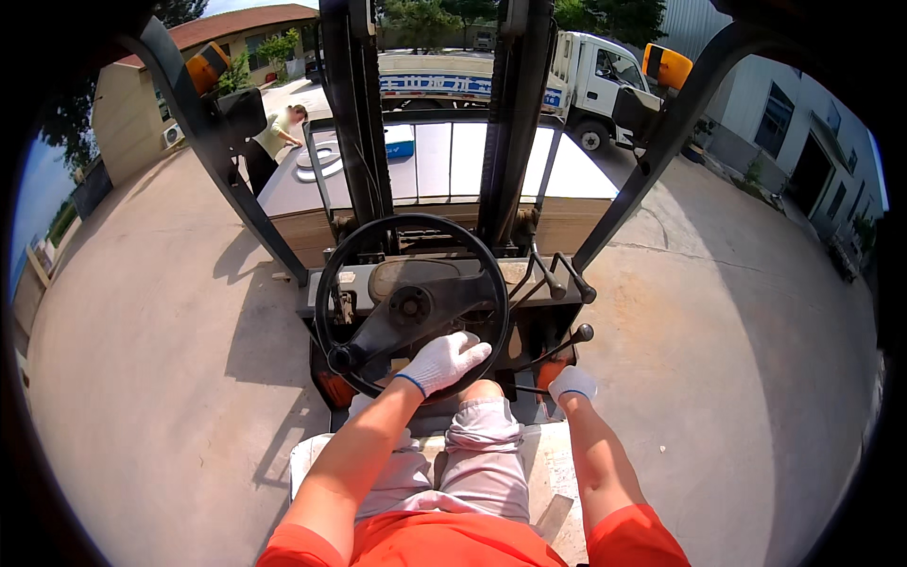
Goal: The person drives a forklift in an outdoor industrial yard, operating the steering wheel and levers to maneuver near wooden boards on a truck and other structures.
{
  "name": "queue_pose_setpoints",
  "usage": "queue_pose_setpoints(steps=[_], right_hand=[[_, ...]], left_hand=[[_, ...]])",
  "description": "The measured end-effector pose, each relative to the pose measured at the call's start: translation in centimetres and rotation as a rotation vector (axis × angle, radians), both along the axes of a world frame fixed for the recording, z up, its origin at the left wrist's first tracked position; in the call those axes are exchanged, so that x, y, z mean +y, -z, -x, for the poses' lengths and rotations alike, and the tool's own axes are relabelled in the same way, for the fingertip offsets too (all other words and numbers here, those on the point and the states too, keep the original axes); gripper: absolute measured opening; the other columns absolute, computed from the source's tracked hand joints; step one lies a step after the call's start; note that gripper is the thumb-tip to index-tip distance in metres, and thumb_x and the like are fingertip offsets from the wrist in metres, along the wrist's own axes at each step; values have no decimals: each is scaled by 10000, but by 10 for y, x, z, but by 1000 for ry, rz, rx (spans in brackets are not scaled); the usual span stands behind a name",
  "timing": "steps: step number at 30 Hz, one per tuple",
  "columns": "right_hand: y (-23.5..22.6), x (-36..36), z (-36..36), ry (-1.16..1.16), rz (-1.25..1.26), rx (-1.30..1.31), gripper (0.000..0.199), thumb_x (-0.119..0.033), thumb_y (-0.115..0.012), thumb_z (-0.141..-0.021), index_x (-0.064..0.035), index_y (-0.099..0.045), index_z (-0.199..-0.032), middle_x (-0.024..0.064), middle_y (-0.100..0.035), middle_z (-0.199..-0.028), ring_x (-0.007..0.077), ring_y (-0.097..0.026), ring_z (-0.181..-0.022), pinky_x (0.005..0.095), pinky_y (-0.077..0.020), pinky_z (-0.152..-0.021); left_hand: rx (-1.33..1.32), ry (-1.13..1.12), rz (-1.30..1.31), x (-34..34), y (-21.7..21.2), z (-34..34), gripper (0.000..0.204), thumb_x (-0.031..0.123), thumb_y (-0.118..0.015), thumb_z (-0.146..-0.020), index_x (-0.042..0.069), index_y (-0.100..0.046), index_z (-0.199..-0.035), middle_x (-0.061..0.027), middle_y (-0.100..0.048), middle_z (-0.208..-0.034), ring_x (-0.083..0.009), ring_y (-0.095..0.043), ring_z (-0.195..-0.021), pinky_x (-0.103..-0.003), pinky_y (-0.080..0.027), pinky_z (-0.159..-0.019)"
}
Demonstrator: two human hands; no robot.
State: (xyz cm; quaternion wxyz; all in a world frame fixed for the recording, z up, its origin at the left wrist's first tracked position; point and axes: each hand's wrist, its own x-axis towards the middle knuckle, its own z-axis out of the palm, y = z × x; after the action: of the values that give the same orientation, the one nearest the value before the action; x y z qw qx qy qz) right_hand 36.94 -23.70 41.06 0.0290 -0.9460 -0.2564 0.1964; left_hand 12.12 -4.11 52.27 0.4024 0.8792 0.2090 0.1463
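Note:
I sit at a forklift's black steering wheel [329, 274], which has a spinner knob [342, 357] at its lower left. My left hand [442, 364], in a white knit glove with a blue cuff, is closed on the wheel's lower right rim. Lower to the right of the wheel is my right hand [573, 382], gloved alike. It looks curled by a dark rod and an orange panel, but what its fingers hold is hidden. Just above it, a black-knobbed lever [583, 333] juts out untouched. More control levers [556, 283] rise beside the dashboard.
Beyond the mast [515, 123] lies a wide stack of pale sheets [576, 175], with a blue box [400, 146] on top. A person [274, 142] leans over its left side. Behind stands a white truck [605, 80]. Concrete ground [151, 312] spreads on both sides; a building [775, 113] stands right.

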Motion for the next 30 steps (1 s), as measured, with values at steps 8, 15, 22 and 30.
queue_pose_setpoints(steps=[8, 15, 22, 30], right_hand=[[20, 4, -3, 52, -112, -30, 257, -204, -668, -915, -141, -872, -1059, 174, -825, -1123, 380, -798, -1078, 465, -634, -903], [26, 11, -2, 19, -112, -38, 272, -206, -666, -911, -132, -871, -1072, 170, -824, -1127, 376, -797, -1080, 466, -632, -913], [37, 0, -13, 48, -73, -50, 327, -288, -738, -865, -90, -858, -1097, 216, -808, -1166, 399, -780, -1112, 481, -625, -931], [0, 6, 7, -15, -19, -36, 327, -272, -725, -862, -82, -857, -1093, 223, -806, -1160, 414, -775, -1111, 488, -629, -923]], left_hand=[[-3, -54, 140, -8, -13, 1, 360, 276, -629, -1087, -49, -750, -1183, -242, -788, -1042, -389, -762, -1010, -421, -571, -900], [-63, -71, 88, 1, 4, 7, 306, 239, -651, -1072, -35, -761, -1154, -226, -791, -1028, -361, -769, -990, -412, -573, -879], [-15, 16, 55, 4, 8, 0, 401, 337, -639, -1088, -12, -753, -1249, -252, -769, -1179, -417, -724, -1132, -423, -544, -986], [24, -29, 47, 1, 3, 6, 488, 438, -598, -1102, -1, -757, -1245, -261, -769, -1180, -437, -716, -1148, -463, -538, -1001]])
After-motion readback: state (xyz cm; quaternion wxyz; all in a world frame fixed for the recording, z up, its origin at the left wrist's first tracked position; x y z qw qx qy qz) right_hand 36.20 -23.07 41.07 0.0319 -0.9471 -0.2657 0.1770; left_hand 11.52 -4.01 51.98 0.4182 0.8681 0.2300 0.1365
